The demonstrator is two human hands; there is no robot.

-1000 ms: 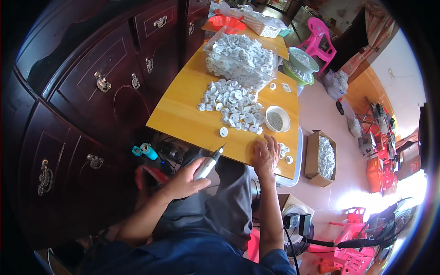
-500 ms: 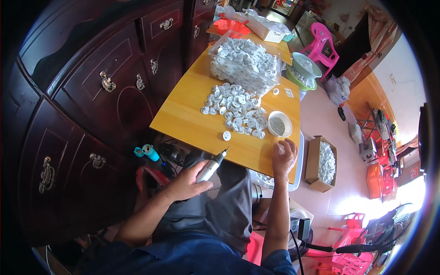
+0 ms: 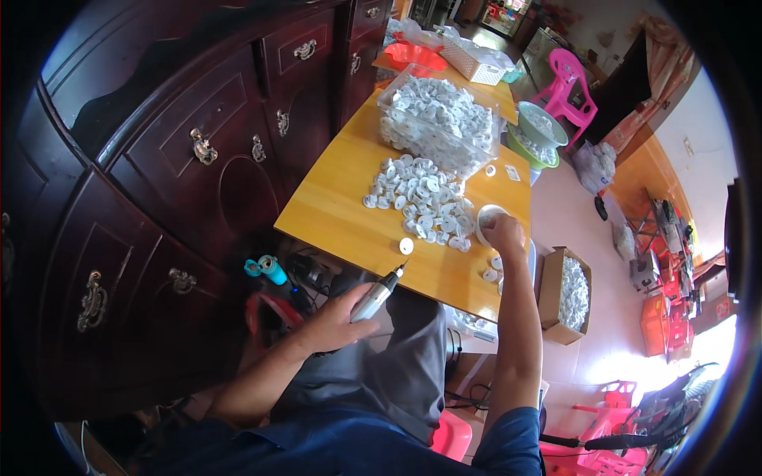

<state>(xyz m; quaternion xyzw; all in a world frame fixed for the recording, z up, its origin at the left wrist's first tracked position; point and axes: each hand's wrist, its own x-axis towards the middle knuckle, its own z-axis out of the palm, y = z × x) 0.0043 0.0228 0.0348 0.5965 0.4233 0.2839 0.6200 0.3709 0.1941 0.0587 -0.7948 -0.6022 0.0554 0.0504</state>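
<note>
My left hand (image 3: 343, 324) is closed around a grey and white electric screwdriver (image 3: 375, 300), its thin bit pointing up and away, just off the near edge of the yellow wooden table (image 3: 325, 198). One round white plastic part (image 3: 406, 246) lies by itself close to the bit. My right hand (image 3: 506, 235) reaches into a small white bowl (image 3: 485, 212) that held tiny metal pieces in the earlier view. Its fingers are pressed together; what they pinch is hidden. Several white parts (image 3: 490, 274) sit beside my right wrist. Left of the bowl is a heap of similar parts (image 3: 425, 198).
A clear plastic bin (image 3: 498, 135) full of white parts stands behind the heap. Beyond it are a red tray (image 3: 417, 55) and a white basket (image 3: 480, 67). A cardboard box (image 3: 549, 305) of white parts is on the floor at right. Dark drawers (image 3: 182, 182) line the left.
My right hand has moved away from the table's right edge, up to the bowl, uncovering white parts there. My left hand still holds the screwdriver. The whole view has shifted slightly.
</note>
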